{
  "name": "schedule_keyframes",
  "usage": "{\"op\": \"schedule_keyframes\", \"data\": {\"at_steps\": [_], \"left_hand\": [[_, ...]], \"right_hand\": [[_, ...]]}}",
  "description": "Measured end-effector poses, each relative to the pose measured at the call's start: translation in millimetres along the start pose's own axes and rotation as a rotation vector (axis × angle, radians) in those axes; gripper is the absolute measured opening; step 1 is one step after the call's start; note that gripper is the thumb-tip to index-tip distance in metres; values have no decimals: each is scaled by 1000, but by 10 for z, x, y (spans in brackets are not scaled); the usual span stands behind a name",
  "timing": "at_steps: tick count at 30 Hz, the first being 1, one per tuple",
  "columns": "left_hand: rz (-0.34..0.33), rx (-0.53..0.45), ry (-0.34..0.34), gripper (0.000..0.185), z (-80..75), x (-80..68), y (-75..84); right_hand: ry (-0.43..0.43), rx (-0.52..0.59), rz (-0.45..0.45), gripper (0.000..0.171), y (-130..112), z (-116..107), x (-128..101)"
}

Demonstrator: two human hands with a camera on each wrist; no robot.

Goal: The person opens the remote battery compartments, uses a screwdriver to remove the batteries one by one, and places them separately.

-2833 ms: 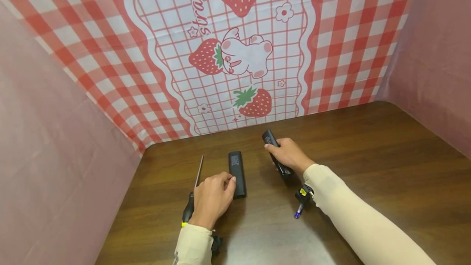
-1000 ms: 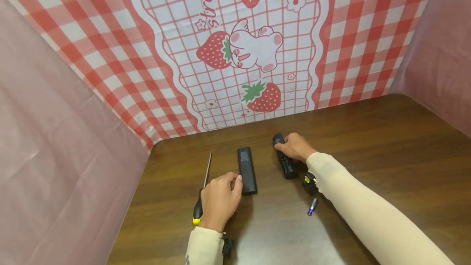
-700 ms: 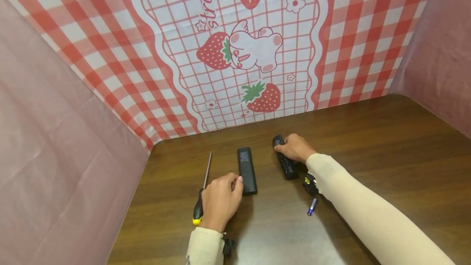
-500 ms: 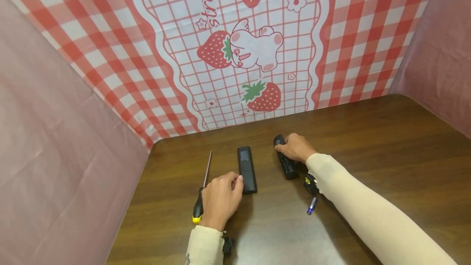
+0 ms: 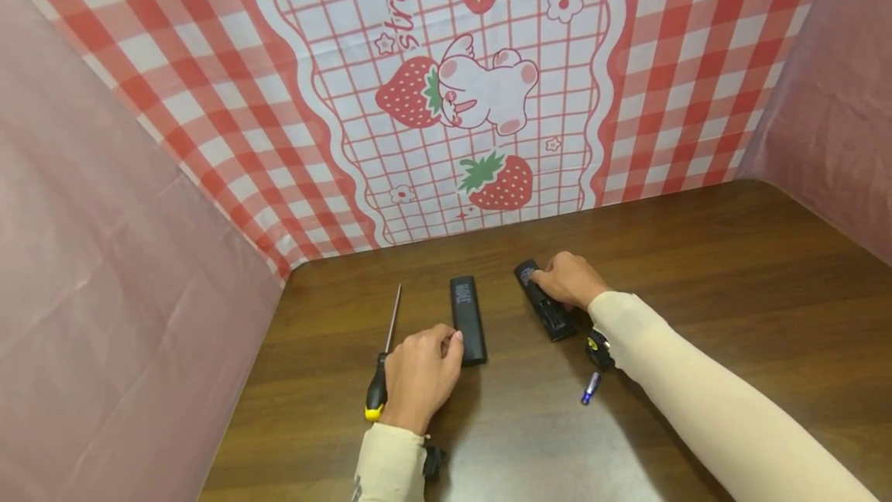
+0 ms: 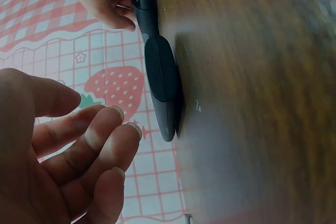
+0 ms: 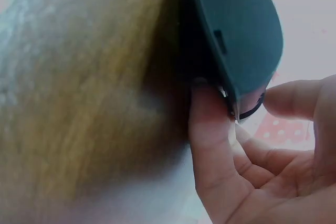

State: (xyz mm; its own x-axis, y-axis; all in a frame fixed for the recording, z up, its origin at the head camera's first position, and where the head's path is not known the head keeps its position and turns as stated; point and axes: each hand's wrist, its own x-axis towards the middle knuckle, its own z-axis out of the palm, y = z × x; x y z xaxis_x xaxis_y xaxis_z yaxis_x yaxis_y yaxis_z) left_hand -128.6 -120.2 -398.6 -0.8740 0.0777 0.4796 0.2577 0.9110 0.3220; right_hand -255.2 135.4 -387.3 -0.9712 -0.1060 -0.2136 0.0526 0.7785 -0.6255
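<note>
A black remote control with its battery compartment uncovered and facing up is gripped by my right hand, the thumb over its upper face. In the right wrist view, the fingertips and thumb of this hand pinch the edges of the dark remote body. My left hand holds nothing, its fingers loosely bent. Just right of it lies a second black remote control, back up with a printed label. The left wrist view has this hand apart from the remote's end.
A screwdriver with a black and yellow handle lies left of my left hand, shaft pointing away. One small purple battery lies near my right wrist on the brown wooden table. A strawberry-print cloth stands behind; pink cloth hangs at both sides.
My right hand has lowered the raised remote toward the table and turned it, so the open battery compartment now faces up. The left hand has stayed beside the other remote.
</note>
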Motion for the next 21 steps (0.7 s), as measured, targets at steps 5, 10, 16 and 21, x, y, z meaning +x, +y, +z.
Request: {"op": "schedule_keyframes", "data": {"at_steps": [5,10,16,21], "left_hand": [[-3,-3,-6,16,-8,3,6],[-9,-9,-19,15,-4,-2,5],[-6,-2,-11,15,-6,-9,5],[0,-4,-7,16,4,-8,5]], "right_hand": [[-5,-28,-17,45,14,-10,-5],[3,-56,-34,42,15,-21,-33],[7,-69,-27,45,-3,-43,-68],[14,-90,-14,46,11,-62,-78]]}}
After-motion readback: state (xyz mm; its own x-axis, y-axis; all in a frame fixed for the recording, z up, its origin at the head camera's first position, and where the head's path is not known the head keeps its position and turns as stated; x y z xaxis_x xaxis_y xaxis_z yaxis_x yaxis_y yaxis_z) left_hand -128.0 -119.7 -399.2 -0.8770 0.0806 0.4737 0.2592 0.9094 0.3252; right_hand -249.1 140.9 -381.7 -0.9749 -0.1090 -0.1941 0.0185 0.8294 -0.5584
